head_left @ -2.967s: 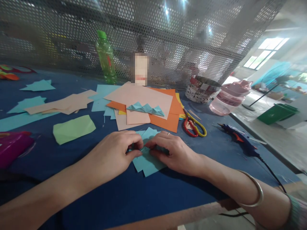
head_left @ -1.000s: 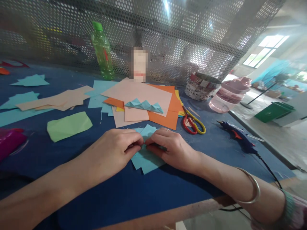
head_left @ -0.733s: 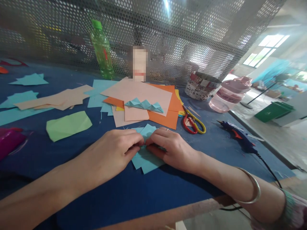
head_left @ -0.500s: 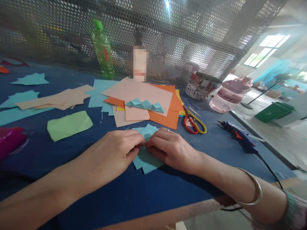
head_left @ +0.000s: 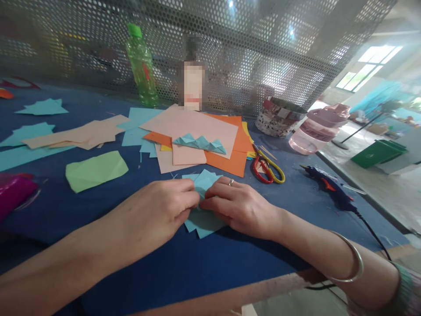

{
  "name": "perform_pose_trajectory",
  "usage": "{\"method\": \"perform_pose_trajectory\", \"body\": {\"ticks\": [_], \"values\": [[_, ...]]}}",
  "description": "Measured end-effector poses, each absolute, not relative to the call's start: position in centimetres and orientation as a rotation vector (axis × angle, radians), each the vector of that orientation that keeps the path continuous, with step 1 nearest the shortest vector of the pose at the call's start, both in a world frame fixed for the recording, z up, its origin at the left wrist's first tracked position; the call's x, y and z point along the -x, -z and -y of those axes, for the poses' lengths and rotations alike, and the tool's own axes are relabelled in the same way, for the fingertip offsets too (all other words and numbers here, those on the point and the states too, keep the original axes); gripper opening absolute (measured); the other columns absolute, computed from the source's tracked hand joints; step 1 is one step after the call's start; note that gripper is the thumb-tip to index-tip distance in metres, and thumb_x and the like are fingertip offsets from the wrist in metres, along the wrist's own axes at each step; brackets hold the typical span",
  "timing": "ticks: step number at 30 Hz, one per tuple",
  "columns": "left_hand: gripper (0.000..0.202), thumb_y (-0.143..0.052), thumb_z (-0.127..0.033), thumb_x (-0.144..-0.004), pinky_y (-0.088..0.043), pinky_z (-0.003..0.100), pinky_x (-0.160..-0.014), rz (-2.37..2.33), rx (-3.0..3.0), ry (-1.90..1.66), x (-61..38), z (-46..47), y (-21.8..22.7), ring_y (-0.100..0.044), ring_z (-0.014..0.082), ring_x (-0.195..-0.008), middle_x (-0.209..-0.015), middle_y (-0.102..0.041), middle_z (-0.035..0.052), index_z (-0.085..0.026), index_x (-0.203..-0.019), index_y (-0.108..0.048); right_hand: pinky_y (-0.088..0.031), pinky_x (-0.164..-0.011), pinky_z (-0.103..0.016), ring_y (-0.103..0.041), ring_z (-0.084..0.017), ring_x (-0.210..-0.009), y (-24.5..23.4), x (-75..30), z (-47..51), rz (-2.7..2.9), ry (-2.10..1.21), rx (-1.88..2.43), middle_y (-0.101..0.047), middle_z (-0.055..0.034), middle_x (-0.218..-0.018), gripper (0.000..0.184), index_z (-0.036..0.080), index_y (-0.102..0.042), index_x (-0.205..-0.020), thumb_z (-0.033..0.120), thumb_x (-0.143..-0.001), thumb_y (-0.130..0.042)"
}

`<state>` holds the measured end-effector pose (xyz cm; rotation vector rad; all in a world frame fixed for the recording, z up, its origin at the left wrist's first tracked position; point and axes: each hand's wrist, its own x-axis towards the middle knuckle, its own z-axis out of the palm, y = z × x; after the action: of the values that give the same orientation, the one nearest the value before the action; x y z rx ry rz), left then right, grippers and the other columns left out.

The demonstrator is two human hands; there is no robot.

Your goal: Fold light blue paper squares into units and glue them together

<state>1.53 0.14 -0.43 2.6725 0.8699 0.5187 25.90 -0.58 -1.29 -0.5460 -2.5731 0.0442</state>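
Directly before me on the blue tabletop lies a light blue piece of paper (head_left: 210, 223) with pointed, zigzag edges. My left hand (head_left: 173, 199) has its fingers bent and pressed together at the middle of the paper. From the other side, my right hand (head_left: 238, 204), with a ring on one finger, pinches at the same spot. The fingertips of both hands nearly meet and hide what lies between them. Just beyond, a folded strip of blue paper with peaks (head_left: 200, 143) rests on a stack of pink paper (head_left: 204, 125) and orange paper (head_left: 228, 164).
Scissors (head_left: 268, 169) and a glue gun (head_left: 332, 188) lie to the right. A pink bottle (head_left: 317, 129) stands by a patterned round container (head_left: 279, 118). Green paper (head_left: 97, 171) is on the left. A green bottle (head_left: 142, 68) stands by the perforated metal screen (head_left: 230, 57).
My fingertips have shifted slightly at the middle of the blue paper, the left ones now lower and flatter. The whole view has moved a little; the other things stay put.
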Motion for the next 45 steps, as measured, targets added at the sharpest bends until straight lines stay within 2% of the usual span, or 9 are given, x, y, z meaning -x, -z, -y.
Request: {"method": "perform_pose_trajectory", "body": {"ticks": [10, 18, 26, 30, 36, 40, 45], "values": [[0.026, -0.047, -0.005, -0.095, -0.039, 0.032, -0.064, -0.847, -2.718, -0.477, -1.8, 0.2, -0.1, -0.059, 0.0169, -0.07, -0.081, -0.058, -0.0006, -0.021, -0.078, -0.058, -0.054, -0.076, -0.032, -0.059, -0.021, -0.09, 0.8, -26.0, 1.0, 2.669, 0.215, 0.504, -0.069, -0.0102, -0.094, 0.037, 0.011, -0.071, -0.105, 0.01, -0.11, -0.035], [0.029, -0.044, -0.001, -0.095, -0.039, 0.034, -0.064, -0.856, -2.776, -0.459, -2.0, 0.6, -0.1, -0.057, 0.019, -0.07, -0.081, -0.057, 0.0003, -0.022, -0.077, -0.054, -0.055, -0.079, -0.031, -0.057, -0.02, -0.091, 1.0, -25.8, 1.0, 2.647, 0.118, 0.549, -0.069, -0.0107, -0.097, 0.036, 0.012, -0.071, -0.104, 0.007, -0.108, -0.035], [0.034, -0.04, 0.008, -0.079, -0.038, 0.036, -0.063, -0.8, -2.916, -0.462, -2.2, 1.1, 0.1, -0.056, 0.0232, -0.072, -0.084, -0.059, 0.002, -0.023, -0.079, -0.055, -0.054, -0.077, -0.032, -0.056, -0.021, -0.09, 1.1, -25.7, 1.2, 2.664, 0.132, 0.567, -0.067, -0.0108, -0.096, 0.036, 0.012, -0.07, -0.101, 0.009, -0.109, -0.036], [0.036, -0.038, 0.01, -0.077, -0.039, 0.035, -0.063, -0.797, -2.948, -0.467, -2.4, 1.3, -0.2, -0.058, 0.0231, -0.071, -0.083, -0.06, 0.0025, -0.022, -0.078, -0.055, -0.053, -0.075, -0.031, -0.056, -0.021, -0.089, 0.9, -25.6, 1.3, 2.668, 0.156, 0.585, -0.067, -0.0103, -0.094, 0.038, 0.011, -0.071, -0.1, 0.01, -0.109, -0.035], [0.039, -0.041, 0.01, -0.072, -0.042, 0.034, -0.064, -0.795, -3.05, -0.391, -2.4, 1.4, -0.6, -0.06, 0.0232, -0.073, -0.084, -0.064, 0.0045, -0.019, -0.083, -0.065, -0.051, -0.071, -0.032, -0.055, -0.022, -0.086, 0.9, -25.5, 1.4, 2.679, 0.232, 0.575, -0.066, -0.0098, -0.093, 0.032, 0.012, -0.072, -0.097, 0.01, -0.107, -0.041], [0.03, -0.052, 0.005, -0.064, -0.045, 0.036, -0.058, -0.805, -3.235, -0.399, -3.0, 2.4, -0.4, -0.061, 0.0257, -0.071, -0.077, -0.066, 0.007, -0.019, -0.07, -0.068, -0.047, -0.068, -0.031, -0.055, -0.02, -0.084, 1.1, -25.4, 1.4, 2.665, 0.288, 0.581, -0.065, -0.0084, -0.092, 0.032, 0.013, -0.071, -0.097, 0.01, -0.108, -0.042], [0.023, -0.059, -0.001, -0.051, -0.05, 0.038, -0.051, -0.949, -3.367, -0.458, -4.2, 4.1, 0.0, -0.061, 0.0285, -0.066, -0.071, -0.069, 0.0109, -0.021, -0.057, -0.07, -0.043, -0.065, -0.032, -0.051, -0.019, -0.077, 1.4, -25.2, 1.5, 2.597, 0.356, 0.604, -0.063, -0.0061, -0.083, 0.038, 0.016, -0.064, -0.074, 0.011, -0.107, -0.046]]}}
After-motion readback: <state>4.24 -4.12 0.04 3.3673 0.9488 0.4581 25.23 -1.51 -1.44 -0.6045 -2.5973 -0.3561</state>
